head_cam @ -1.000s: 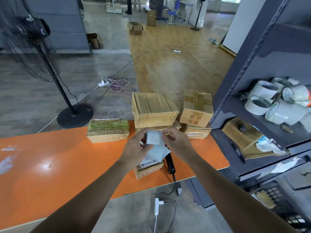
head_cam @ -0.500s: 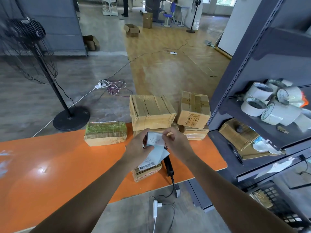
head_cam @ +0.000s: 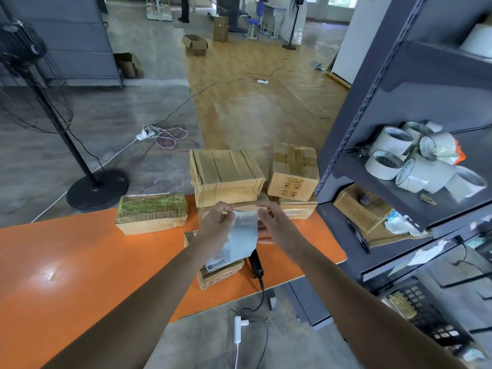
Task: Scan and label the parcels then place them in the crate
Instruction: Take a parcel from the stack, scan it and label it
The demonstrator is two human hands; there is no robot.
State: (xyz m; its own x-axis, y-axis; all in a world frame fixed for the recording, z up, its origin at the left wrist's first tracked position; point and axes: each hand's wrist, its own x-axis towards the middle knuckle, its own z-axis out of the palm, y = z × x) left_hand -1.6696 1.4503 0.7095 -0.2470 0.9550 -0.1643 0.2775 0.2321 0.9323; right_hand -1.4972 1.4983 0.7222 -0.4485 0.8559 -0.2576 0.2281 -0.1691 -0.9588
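Two hands [head_cam: 213,226] [head_cam: 275,229] w/ label [head_cam: 245,233] above small parcel [head_cam: 221,275]; scanner [head_cam: 255,265] beside, boxes [head_cam: 226,171] behind

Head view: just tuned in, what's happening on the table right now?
A person pinches a white label with the left hand and right hand above a small parcel on the orange table, seemingly peeling it. The black scanner lies beside that parcel. More parcels wait at the table's far edge.

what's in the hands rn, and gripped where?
One label, held by both hands: the left hand pinches its top left corner, the right hand holds its upper right edge.
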